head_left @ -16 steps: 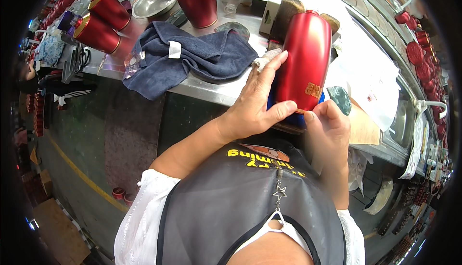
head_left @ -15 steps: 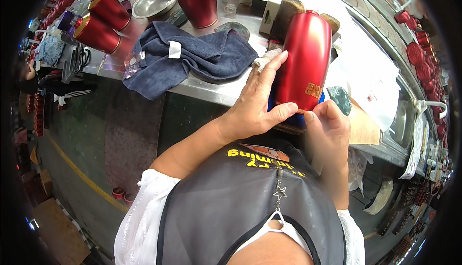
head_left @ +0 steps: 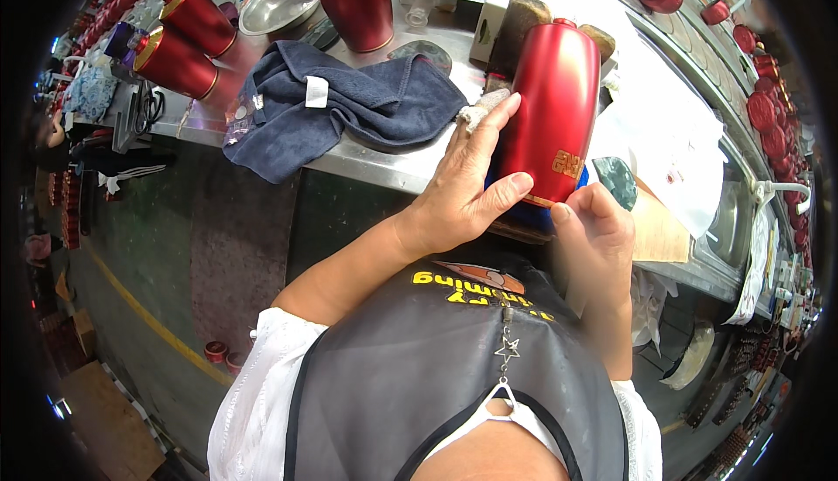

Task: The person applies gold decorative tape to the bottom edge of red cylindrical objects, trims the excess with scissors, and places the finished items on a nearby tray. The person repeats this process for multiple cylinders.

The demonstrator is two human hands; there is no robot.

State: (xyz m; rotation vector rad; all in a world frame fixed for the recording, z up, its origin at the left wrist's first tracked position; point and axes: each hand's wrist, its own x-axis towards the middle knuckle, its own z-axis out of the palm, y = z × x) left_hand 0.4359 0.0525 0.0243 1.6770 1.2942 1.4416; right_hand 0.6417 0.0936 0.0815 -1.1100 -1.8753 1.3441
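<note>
A glossy red bottle (head_left: pixel 556 106) with a gold emblem lies tilted on a support at the bench edge, its narrow neck pointing away from me. My left hand (head_left: pixel 463 175) steadies it, fingers laid along its left side and thumb near the gold-rimmed base. A whitish wrap (head_left: pixel 483 111) covers one of its fingers. At the base's right corner my right hand (head_left: pixel 601 228) is closed in a pinch, thumb and forefinger touching or almost touching the rim. Whatever is between those fingertips is too small to make out. Blue material (head_left: pixel 529 216) shows under the bottle.
To the left, a dark blue cloth (head_left: pixel 384 101) hangs over the bench edge. Beyond it stand a large red container (head_left: pixel 353 5), a metal bowl (head_left: pixel 281 3) and more red containers (head_left: pixel 179 64). A conveyor (head_left: pixel 690 44) carrying red pieces runs along the right.
My left thumb has shifted slightly up from the bottle's base rim. My right hand stays at the same corner. Red pieces on the conveyor have moved along.
</note>
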